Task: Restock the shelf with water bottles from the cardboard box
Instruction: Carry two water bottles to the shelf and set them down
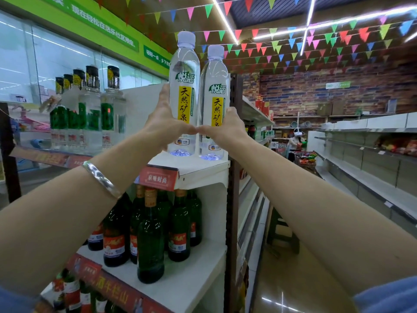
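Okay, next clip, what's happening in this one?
A person in a shop is putting two water bottles on the top shelf of an end rack. The left hand grips the left water bottle and the right hand grips the right water bottle, side by side, bases at the shelf's front edge. Green glass bottles stand on the shelf below. No cardboard box is in view.

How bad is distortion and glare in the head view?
Head view: strong wide-angle bending, so the ceiling lights curve; they glare on the floor and the bracelet; both water bottles and the hands stay sharp; edges soften.
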Demonstrator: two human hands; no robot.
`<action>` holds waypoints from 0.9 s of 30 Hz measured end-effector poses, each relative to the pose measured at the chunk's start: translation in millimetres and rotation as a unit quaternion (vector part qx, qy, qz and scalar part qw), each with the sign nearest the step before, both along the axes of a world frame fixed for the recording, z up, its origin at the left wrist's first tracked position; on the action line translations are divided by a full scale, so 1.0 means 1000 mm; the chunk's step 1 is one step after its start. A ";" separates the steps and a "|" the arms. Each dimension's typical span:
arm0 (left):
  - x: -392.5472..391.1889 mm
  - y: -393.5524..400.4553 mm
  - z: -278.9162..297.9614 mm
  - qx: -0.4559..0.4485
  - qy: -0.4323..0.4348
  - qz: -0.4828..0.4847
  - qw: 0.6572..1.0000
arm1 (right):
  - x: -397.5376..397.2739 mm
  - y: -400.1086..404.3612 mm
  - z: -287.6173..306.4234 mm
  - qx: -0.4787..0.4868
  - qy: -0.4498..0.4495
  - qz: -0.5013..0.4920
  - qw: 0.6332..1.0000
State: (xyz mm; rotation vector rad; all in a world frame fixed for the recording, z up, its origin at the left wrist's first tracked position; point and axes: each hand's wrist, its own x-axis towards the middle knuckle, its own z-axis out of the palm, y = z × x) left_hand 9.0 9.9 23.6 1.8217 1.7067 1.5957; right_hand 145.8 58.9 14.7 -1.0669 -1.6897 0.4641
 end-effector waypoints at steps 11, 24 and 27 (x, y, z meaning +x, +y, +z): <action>0.026 -0.040 -0.004 0.041 -0.006 -0.054 0.998 | 0.039 -0.035 -0.010 0.039 0.016 -0.015 0.999; 0.070 -0.089 -0.017 0.094 -0.023 -0.176 0.980 | 0.098 -0.101 -0.016 0.084 0.022 -0.019 0.996; 0.084 -0.097 -0.023 0.104 -0.012 -0.200 0.974 | 0.115 -0.112 -0.022 0.080 0.023 -0.029 0.996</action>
